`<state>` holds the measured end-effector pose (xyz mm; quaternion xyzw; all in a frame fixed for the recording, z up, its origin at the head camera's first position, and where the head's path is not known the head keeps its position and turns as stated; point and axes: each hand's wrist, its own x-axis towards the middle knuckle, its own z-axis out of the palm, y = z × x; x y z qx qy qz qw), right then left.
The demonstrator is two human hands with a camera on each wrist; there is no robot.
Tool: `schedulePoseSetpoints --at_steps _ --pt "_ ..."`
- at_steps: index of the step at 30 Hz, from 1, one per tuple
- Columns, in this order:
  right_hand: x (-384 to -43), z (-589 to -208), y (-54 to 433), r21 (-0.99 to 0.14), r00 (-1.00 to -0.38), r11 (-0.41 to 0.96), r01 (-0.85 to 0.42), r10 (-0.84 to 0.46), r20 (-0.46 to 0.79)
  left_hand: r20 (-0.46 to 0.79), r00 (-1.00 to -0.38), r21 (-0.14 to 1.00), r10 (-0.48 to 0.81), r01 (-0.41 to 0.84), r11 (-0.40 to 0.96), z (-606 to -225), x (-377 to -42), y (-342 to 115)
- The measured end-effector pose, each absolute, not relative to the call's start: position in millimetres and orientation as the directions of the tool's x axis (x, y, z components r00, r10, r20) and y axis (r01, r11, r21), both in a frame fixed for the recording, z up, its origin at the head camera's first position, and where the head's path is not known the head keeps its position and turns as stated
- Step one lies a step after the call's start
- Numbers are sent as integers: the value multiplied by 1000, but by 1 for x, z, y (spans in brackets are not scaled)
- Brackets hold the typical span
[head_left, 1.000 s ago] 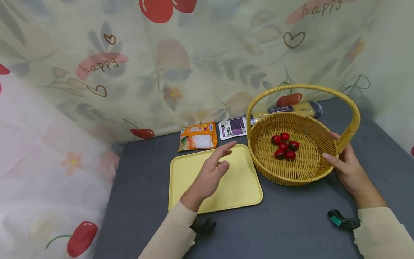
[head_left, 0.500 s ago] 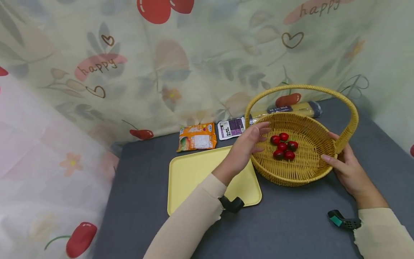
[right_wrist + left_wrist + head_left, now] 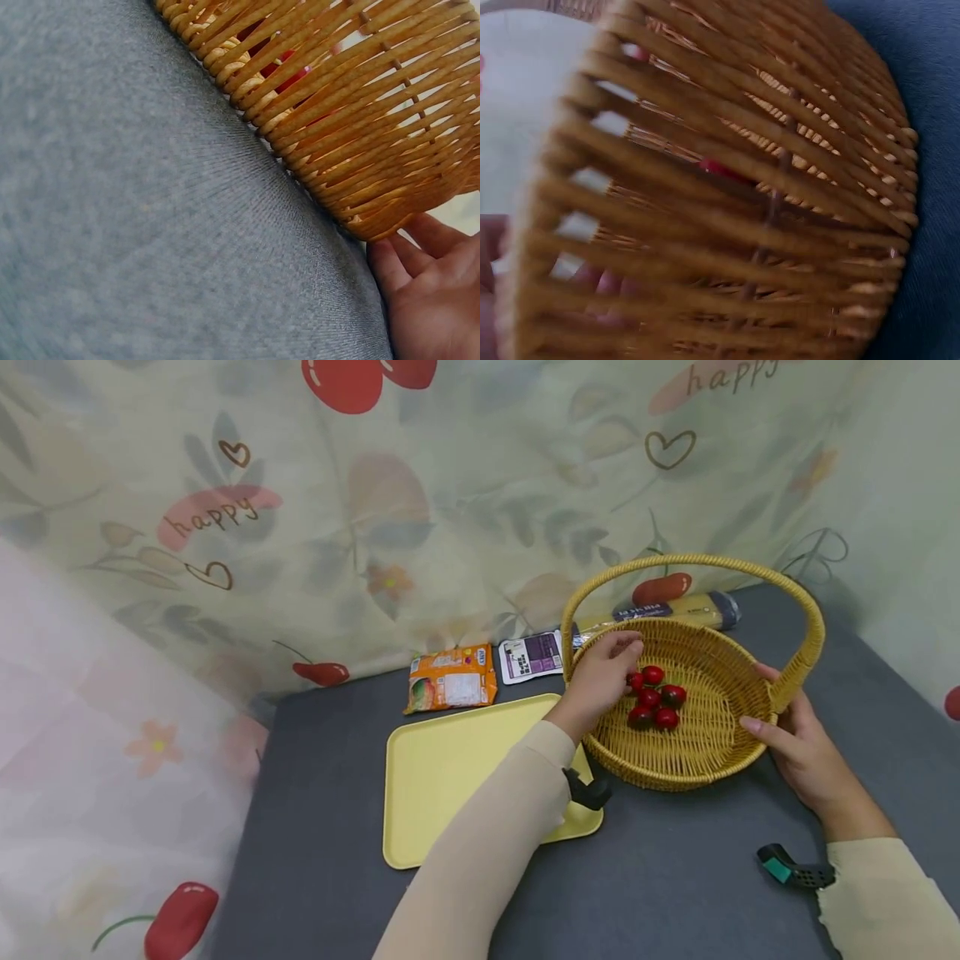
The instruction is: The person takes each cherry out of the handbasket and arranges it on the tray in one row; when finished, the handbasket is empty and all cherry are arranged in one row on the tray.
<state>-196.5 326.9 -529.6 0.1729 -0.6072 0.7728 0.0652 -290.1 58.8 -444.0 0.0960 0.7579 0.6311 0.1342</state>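
A yellow wicker basket (image 3: 720,693) with a tall arched handle stands at the right. Several dark red cherries (image 3: 666,718) lie clustered on its bottom. My right hand (image 3: 806,752) grips the basket's right side near the handle's foot, thumb over the rim and fingers outside. Over the left rim reaches my left hand (image 3: 600,672), fingers bent loosely beside the leftmost cherry (image 3: 636,682). In the left wrist view the basket wall (image 3: 705,180) covers most of this hand; its fingertips show through the weave. The right wrist view shows the right hand (image 3: 435,300) at the basket's edge.
A pale yellow tray (image 3: 450,777) lies left of the basket, under the left forearm. Behind it are an orange snack packet (image 3: 452,678) and a white-and-purple pouch (image 3: 531,657). A long pack of noodles (image 3: 693,610) lies behind the basket, near the patterned curtain (image 3: 420,527).
My left hand has moved right from above the tray, over the basket's left rim and in beside the cherries, its fingers bending. The right hand keeps its hold on the basket.
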Motion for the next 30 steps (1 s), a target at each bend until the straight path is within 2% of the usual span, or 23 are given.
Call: schedulePoseSetpoints --at_steps 4,7,13,19,23,30 --pt "-196 -529 325 -914 -930 -258 -313 -111 350 -89 -963 912 255 24 410 -452 -296 70" --pt "-196 -528 323 -913 -929 -260 -314 -112 351 -111 -966 858 234 26 513 -453 -298 73" --pt "-195 -528 324 -917 -932 -253 -309 -110 344 -186 -956 797 227 -12 604 -454 -297 76" --pt "-194 -528 325 -918 -933 -246 -311 -106 345 -162 -955 683 250 75 727 -457 -299 79" --pt "-194 -528 326 -921 -934 -234 -311 -105 342 -155 -954 668 256 90 739 -457 -300 79" --pt "-193 -526 324 -923 -934 -226 -310 -108 340 -148 -970 771 195 11 637 -455 -296 77"
